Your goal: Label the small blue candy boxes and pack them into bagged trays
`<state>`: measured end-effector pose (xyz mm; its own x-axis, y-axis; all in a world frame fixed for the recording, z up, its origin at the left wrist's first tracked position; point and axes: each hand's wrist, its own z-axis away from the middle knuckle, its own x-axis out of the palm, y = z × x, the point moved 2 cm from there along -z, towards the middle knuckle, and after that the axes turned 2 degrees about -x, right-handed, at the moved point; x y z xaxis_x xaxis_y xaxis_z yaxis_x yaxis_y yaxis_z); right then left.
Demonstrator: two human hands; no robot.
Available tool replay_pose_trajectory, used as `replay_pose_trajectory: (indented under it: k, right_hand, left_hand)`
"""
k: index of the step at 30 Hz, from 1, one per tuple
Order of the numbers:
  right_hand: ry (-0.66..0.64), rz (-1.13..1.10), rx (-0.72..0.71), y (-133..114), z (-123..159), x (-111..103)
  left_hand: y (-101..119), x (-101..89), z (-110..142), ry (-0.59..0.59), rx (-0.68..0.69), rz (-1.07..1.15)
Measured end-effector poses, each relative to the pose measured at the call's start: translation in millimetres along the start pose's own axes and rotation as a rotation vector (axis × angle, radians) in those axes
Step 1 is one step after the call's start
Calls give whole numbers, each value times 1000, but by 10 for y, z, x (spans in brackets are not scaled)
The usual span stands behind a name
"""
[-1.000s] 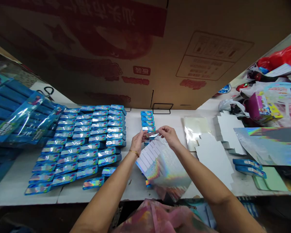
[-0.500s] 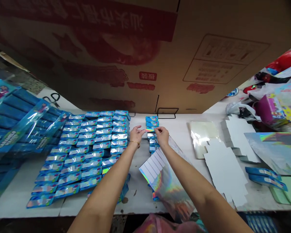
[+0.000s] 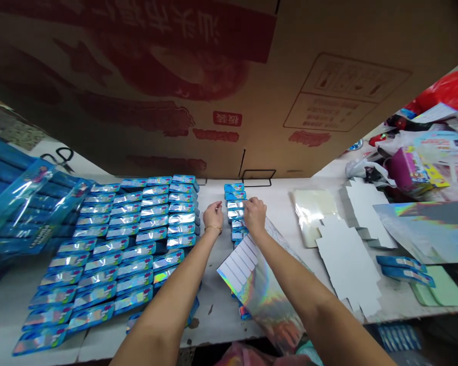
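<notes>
My left hand (image 3: 212, 213) and my right hand (image 3: 254, 214) meet over a short column of small blue boxes (image 3: 234, 203) on the white table (image 3: 282, 203). The fingers of both hands are curled and press on one blue box with a shiny holographic strip on top. A holographic sticker sheet (image 3: 257, 284) with several strips peeled off lies under my right forearm, over the near end of the column. Rows of finished blue boxes (image 3: 137, 229) with shiny strips fill the table to the left of my left hand.
A large brown cardboard box (image 3: 229, 86) stands behind the table. Long blue packages (image 3: 19, 203) and scissors (image 3: 63, 156) lie far left. At right are white die-cut cards (image 3: 347, 259), more holographic sheets (image 3: 427, 229), two blue boxes (image 3: 402, 268), green pads (image 3: 438, 287) and a cluttered pile (image 3: 423, 147).
Both hands carried a shiny strip from above the sticker sheet forward to the column of blue boxes and now press down on a box there. The camera shifted slightly.
</notes>
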<state>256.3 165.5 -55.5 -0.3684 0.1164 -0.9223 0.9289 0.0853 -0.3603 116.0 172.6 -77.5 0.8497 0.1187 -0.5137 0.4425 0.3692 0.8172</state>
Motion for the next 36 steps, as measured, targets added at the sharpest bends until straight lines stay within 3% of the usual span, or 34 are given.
replay_pose_trajectory:
  k: [3,5,7,9,11,13,17,20,24,29,31,36]
  right_hand:
    - [-133,103,-209,-32,20,-87]
    - [-163,105,-224,47,15,-147]
    - [-97,44,-118,236,25,-233]
    - [6,-85,-45,474,88,-335]
    - [50,-235,-84,673,203,-416]
    - [9,-327,-179,778,335,-452]
    - [-110,-267,-308,750,508,-440]
    - [-146,-215,-364,690,542,-526]
    - [-213,-260,-492,683,588,-920]
    - [-335,-318,-609,670,605,-1673]
    - [-350,-314,-658,637,603,-1952]
    - [-285,-457,-645,518,787,-2403]
  left_hand:
    - [66,-14,113,-87,149,-221]
    - [112,-49,181,-91,160,-387]
    - [181,-95,279,-64,148,-457]
    - [278,-95,437,-121,216,-499]
    - [374,-28,638,-252,312,-566]
    - [436,76,823,-341,356,-639]
    - [462,257,987,-346,329,-646]
    - [466,265,1017,-340,334,-506]
    - [592,126,1175,-437,355,-241]
    - [1042,-97,1570,-590,540,-123]
    - [1226,-176,1718,-549,560,-174]
    - [1562,-312,2128,-274,688,-353]
